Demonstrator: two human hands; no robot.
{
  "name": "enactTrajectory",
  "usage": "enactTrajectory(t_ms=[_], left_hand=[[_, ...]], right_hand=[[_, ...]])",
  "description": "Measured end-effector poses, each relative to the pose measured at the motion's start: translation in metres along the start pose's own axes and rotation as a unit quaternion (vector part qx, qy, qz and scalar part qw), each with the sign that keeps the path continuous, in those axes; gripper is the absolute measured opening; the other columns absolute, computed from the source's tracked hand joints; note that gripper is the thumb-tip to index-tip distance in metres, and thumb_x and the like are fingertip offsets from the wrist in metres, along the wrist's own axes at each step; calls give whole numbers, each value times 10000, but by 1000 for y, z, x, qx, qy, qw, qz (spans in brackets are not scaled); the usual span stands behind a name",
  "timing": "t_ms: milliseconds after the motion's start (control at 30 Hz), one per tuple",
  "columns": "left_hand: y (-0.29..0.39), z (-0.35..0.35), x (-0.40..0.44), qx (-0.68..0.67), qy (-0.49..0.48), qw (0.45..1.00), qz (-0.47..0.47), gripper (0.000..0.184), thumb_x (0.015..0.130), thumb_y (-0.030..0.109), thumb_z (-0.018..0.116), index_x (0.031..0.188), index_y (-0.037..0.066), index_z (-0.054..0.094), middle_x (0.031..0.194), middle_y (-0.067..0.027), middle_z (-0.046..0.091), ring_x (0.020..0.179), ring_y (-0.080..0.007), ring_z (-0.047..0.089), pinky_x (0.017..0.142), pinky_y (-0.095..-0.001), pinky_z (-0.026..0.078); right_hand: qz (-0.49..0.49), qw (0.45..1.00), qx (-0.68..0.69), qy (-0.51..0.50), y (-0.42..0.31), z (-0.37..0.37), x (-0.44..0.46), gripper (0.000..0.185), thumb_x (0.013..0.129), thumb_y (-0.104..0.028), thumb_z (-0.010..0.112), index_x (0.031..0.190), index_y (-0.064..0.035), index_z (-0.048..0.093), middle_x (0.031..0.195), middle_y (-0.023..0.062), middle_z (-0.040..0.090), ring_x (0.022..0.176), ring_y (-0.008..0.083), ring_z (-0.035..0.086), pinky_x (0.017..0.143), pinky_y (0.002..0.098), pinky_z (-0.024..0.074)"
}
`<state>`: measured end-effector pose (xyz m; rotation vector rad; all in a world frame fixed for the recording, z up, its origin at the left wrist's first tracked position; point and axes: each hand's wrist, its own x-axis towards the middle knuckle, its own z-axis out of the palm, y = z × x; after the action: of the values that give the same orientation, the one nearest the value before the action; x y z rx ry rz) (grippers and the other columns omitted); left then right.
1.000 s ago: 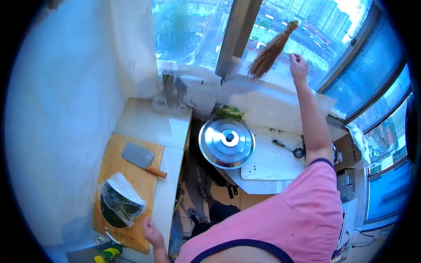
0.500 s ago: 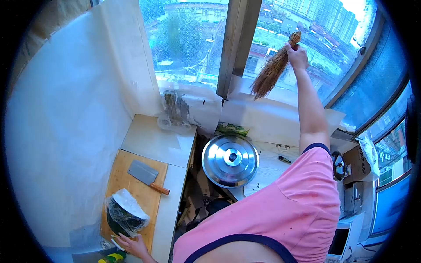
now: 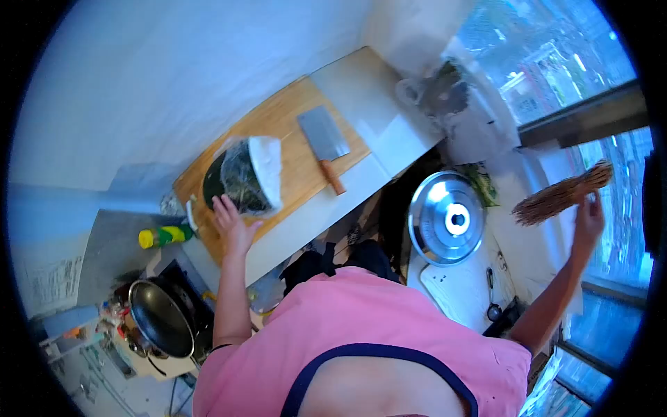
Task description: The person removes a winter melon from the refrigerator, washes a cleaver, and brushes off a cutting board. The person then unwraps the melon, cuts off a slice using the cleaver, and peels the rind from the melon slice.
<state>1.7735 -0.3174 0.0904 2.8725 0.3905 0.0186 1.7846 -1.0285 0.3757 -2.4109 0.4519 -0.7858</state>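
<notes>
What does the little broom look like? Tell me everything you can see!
The broom is a brown bundle that looks like dry straw or thin twigs, with no separate stick showing. The right hand holds it near one end, so it slants in the air close to the window. Its brushy end points toward the lower left of the picture. Only the hand seems to touch it. How it's tied is too blurry to tell.

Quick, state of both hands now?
Left hand: open, at the plastic-wrapped melon; contact unclear.
Right hand: closed, holding the straw whisk broom.
</notes>
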Motion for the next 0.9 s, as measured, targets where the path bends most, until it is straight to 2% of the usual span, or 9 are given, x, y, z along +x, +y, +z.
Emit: enactTrajectory(t_ms=[67, 167, 333, 400, 500, 567, 767, 833, 900], left_hand=[[6, 2, 11, 0, 1, 1000, -17, 1218, 645, 354, 830, 1465, -14, 8, 1512, -297, 13, 1399, -437, 97, 1118, -519, 143], [6, -3, 21, 1, 5, 999, -35, 1213, 647, 353, 827, 1461, -26, 11, 1511, -297, 25, 1400, -433, 104, 1116, -519, 160], [-6, -8, 25, 38, -22, 998, -38, 1163, 654, 314, 819, 1446, -56, 52, 1504, -303, 72, 1390, -435, 166, 1087, -517, 247], [-15, -5, 20, 38, -16, 999, -23, 1152, 660, 310, 815, 1445, -56, 56, 1504, -305, 68, 1391, -434, 162, 1088, -513, 247], [-21, -4, 14, 18, -15, 1000, 2, 1129, 674, 286, 805, 1445, -58, 56, 1502, -313, 53, 1390, -442, 153, 1096, -504, 234], [-21, -4, 8, -8, -9, 1000, 22, 1133, 675, 276, 804, 1448, -56, 45, 1505, -310, 39, 1390, -445, 146, 1107, -495, 215], [-13, -13, 14, -30, -41, 999, -10, 1138, 678, 267, 803, 1454, -46, 31, 1509, -305, 19, 1394, -440, 136, 1121, -481, 187], [-10, -13, 13, -18, -48, 998, -28, 1142, 672, 275, 809, 1457, -33, 39, 1511, -298, 24, 1393, -442, 133, 1125, -471, 191], [-8, -8, 16, -18, -18, 999, -22, 1149, 658, 294, 818, 1459, -20, 57, 1512, -290, 43, 1387, -444, 152, 1123, -456, 213]], right_hand=[[94, 982, 109, -120, -47, 78, -45, 349, 897, -167, 636, 1215, -37, 571, 651, -7, 576, 534, 49, 529, 441, 177, 363], [186, 904, 276, -267, -104, 151, -96, 366, 928, -185, 547, 1250, -27, 472, 953, 176, 692, 717, 179, 679, 497, 227, 470], [346, 611, 564, -435, -145, 255, -182, 453, 906, -359, 495, 1281, -107, 461, 1166, 221, 578, 987, 294, 624, 770, 365, 545], [361, 686, 433, -460, -167, 290, -208, 321, 890, -122, 544, 1202, -74, 487, 1084, 169, 618, 964, 257, 634, 814, 366, 519], [189, 757, 327, -534, -165, 360, -231, 525, 855, -18, 502, 1361, -93, 385, 1202, 196, 562, 1029, 264, 610, 899, 351, 469], [-112, 873, 183, -438, -154, 418, -235, 666, 836, -22, 503, 1451, -173, 295, 1221, 166, 543, 1039, 290, 591, 931, 350, 438], [-120, 783, 73, -605, -176, 503, -217, 687, 864, -151, 547, 1460, -320, 251, 1150, 256, 572, 1041, 402, 566, 891, 424, 463], [-95, 801, -1, -591, -140, 547, -207, 617, 878, -176, 545, 1439, -290, 313, 1201, 261, 559, 1032, 396, 582, 891, 439, 461], [21, 902, 205, -379, -122, 553, -184, 570, 883, -187, 548, 1413, -293, 367, 1197, 235, 579, 1056, 359, 589, 895, 436, 462]])
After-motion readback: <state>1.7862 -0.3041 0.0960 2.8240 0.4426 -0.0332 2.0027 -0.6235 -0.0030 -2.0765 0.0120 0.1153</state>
